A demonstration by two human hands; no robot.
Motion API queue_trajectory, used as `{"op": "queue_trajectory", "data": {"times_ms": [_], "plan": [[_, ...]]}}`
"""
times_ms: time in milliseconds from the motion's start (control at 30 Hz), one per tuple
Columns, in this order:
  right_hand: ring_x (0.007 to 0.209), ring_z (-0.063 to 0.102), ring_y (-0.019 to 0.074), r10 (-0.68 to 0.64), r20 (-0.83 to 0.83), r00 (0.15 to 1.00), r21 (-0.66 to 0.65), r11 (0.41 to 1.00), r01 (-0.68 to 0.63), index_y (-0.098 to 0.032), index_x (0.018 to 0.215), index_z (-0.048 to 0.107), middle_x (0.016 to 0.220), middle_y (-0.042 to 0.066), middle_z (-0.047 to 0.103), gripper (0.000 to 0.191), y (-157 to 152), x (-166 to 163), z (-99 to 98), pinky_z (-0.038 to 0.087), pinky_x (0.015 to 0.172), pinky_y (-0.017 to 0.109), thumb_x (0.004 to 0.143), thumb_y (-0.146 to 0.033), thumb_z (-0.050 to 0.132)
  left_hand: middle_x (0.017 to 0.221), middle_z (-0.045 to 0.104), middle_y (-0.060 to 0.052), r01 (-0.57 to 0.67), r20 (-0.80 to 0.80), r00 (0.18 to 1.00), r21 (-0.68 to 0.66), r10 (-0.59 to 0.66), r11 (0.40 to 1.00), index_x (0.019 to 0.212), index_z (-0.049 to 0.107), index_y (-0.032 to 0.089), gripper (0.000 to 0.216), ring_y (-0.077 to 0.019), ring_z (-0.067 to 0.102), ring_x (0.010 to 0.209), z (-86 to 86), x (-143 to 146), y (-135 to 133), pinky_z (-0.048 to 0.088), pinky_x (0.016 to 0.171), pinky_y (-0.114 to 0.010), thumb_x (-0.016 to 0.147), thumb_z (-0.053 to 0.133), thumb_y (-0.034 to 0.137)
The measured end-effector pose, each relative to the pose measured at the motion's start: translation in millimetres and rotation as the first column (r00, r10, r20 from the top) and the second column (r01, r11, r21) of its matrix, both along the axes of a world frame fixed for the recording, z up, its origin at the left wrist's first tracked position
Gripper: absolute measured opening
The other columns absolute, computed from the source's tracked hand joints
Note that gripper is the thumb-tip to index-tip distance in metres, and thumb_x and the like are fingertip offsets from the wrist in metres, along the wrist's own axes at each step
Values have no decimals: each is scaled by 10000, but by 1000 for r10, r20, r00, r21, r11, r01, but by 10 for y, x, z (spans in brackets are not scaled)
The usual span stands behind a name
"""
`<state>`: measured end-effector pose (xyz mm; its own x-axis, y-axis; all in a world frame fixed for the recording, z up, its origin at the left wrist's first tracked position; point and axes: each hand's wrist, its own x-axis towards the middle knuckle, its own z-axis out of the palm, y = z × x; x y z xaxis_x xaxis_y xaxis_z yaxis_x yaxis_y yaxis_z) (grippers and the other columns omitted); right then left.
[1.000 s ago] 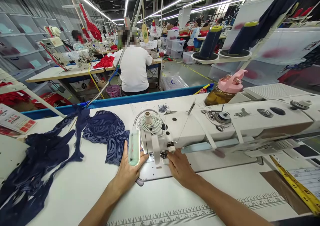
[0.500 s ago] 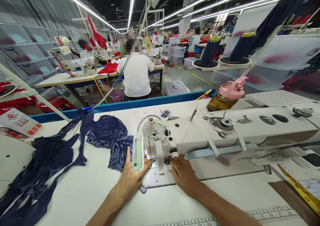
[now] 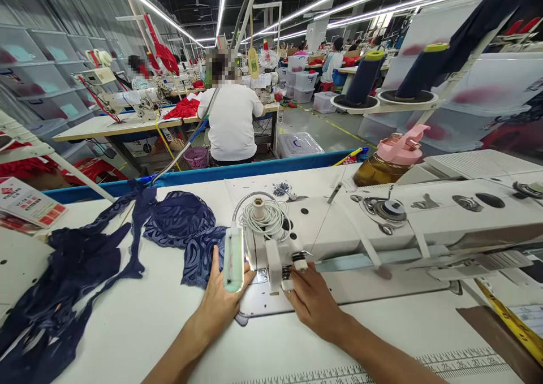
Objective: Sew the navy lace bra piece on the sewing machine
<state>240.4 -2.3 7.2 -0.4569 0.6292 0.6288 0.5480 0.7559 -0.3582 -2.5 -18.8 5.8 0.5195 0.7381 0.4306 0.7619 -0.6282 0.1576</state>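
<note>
we find the navy patterned lace fabric [image 3: 198, 257] far-left of our widely spread left hand [image 3: 218, 300], the nearer one; whether our right hand [image 3: 313, 302] grips anything, we cannot tell.

The cloth [image 3: 200, 257] is patterned with faintly glossy swirls. The sewing machine [image 3: 428, 220] is finished in smooth white; its base plate [image 3: 268, 306] is made of shiny metal. The desk [image 3: 139, 333] is smoothly surfaced; the bottle lid [image 3: 399, 148] is moulded in plastic.
</note>
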Motion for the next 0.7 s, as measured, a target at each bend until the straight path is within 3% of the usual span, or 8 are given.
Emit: {"op": "queue_trajectory", "data": {"times_ms": [533, 700], "plan": [[728, 584, 200, 7, 16, 1000, -39, 999, -6, -209, 990, 508, 855, 64, 631, 132, 0, 29, -41, 434, 550, 301, 955, -144, 398, 1096, 672, -68, -1, -19, 1000, -55, 0, 998, 1187, 585, 240, 459, -260, 604, 1095, -5, -13, -4, 411, 1024, -680, 814, 518, -19], [642, 561, 188, -28, 32, 999, -80, 996, 30, -212, 949, 511, 783, 39, 614, 171, 17, 26, 6, 416, 525, 299, 967, -157, 350, 1105, 674, -79, 1, -21, 1000, -84, -3, 997, 1204, 586, 231, 507, -266, 588, 1116, 0, -26, 7, 364, 1056, -692, 783, 511, -42]]}}
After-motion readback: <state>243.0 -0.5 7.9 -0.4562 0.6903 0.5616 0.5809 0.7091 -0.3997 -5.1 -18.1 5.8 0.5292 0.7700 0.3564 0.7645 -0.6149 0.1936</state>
